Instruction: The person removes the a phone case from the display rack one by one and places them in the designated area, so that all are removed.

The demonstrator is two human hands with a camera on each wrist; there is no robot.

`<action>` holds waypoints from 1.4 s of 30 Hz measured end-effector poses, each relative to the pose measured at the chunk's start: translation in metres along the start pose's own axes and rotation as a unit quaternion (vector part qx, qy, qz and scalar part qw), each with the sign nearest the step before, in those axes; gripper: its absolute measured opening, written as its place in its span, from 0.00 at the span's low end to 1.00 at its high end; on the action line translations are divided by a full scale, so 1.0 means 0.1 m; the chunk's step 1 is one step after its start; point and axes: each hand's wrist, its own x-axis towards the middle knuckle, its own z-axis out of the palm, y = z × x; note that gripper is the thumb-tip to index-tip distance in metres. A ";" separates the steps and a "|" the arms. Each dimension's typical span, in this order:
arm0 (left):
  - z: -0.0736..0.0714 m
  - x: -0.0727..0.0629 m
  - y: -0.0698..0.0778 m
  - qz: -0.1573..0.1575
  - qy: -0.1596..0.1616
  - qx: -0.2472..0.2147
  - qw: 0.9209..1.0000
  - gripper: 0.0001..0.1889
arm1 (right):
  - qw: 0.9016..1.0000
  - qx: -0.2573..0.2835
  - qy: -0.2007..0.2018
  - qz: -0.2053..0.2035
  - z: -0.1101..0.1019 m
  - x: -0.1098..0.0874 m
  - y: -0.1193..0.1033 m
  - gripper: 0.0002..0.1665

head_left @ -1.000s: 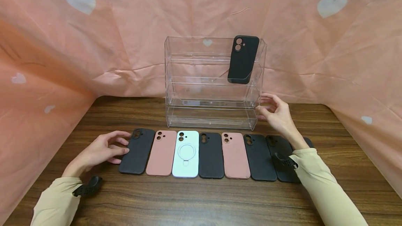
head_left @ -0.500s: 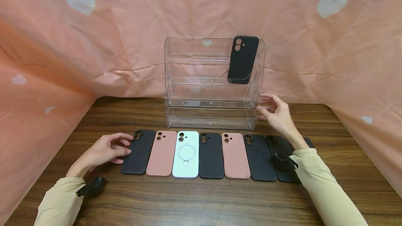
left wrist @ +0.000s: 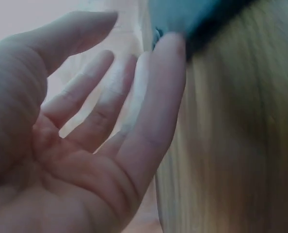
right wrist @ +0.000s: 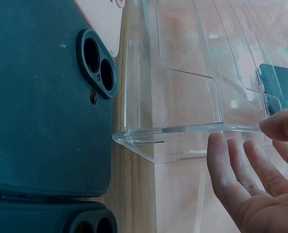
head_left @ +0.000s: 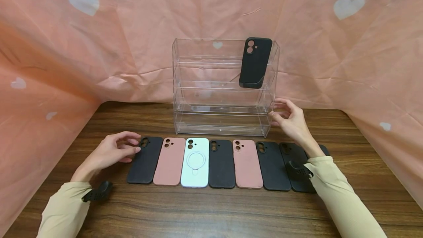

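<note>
Beside the leftmost black phone case (head_left: 144, 162) is my left hand (head_left: 110, 150), its fingers loosely bent and its thumb tip by the case's upper left edge. In the left wrist view the left hand (left wrist: 95, 150) has nothing in its grasp, and one fingertip overlaps a dark case corner (left wrist: 183, 24). At the right side of a clear tiered acrylic rack (head_left: 221, 124), my right hand (head_left: 292, 122) has its thumb tip at the side panel's edge. The right wrist view shows the right hand's fingers (right wrist: 224, 170) relaxed along the panel's outside. A black phone case (head_left: 256, 63) stands in the rack's upper right.
Several cases lie in a row before the rack: a pink case (head_left: 169, 162), a white case (head_left: 195, 172) with a ring, another pink case (head_left: 248, 164) and more black ones. The right forearm (head_left: 340, 194) passes over the right end. Pink fabric (head_left: 148, 28) surrounds the wooden table (head_left: 198, 212).
The leftmost black case has shifted slightly right, closer to the pink one. My left hand has since slid up toward its top edge. The right hand stays at the rack.
</note>
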 end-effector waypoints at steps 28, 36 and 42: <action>0.37 0.36 0.74 0.160 0.123 -0.130 0.971 0.19 | 1.000 0.004 -0.001 0.010 0.00 0.01 -0.02 0.29; 0.51 0.52 1.03 0.201 0.121 -0.160 0.959 0.20 | 1.000 0.004 0.002 0.007 0.01 0.01 -0.03 0.30; 0.65 0.62 1.29 0.222 0.113 -0.188 0.950 0.20 | 1.000 0.011 0.003 0.010 0.02 0.01 -0.02 0.29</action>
